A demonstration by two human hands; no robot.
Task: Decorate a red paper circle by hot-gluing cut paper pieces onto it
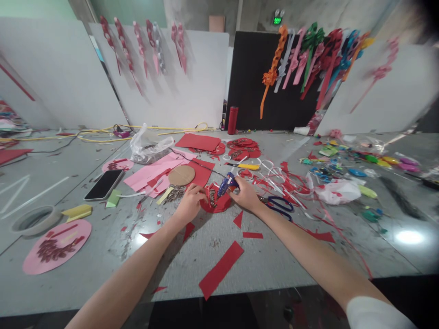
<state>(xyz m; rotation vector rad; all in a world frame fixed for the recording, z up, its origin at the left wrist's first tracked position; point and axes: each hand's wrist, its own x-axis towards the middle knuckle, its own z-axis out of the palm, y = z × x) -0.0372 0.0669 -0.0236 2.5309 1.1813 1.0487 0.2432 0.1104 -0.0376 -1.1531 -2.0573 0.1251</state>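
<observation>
A blue hot glue gun is gripped in my right hand, its nozzle pointing down and left over a red paper disc. Small dark curled pieces lie on that disc in a curve. My left hand is at the disc's left edge with thumb and fingers pinched together; what they hold, if anything, is too small to make out. Beside that hand lie a pile of similar dark pieces and a round brown cardboard disc. Dark-blue-handled scissors rest near my right wrist.
A phone, a tape roll and a decorated pink paper oval lie at left. Beyond my hands are red sheets, a yellow cutter and a red bottle. Tangled ribbons spread to the right.
</observation>
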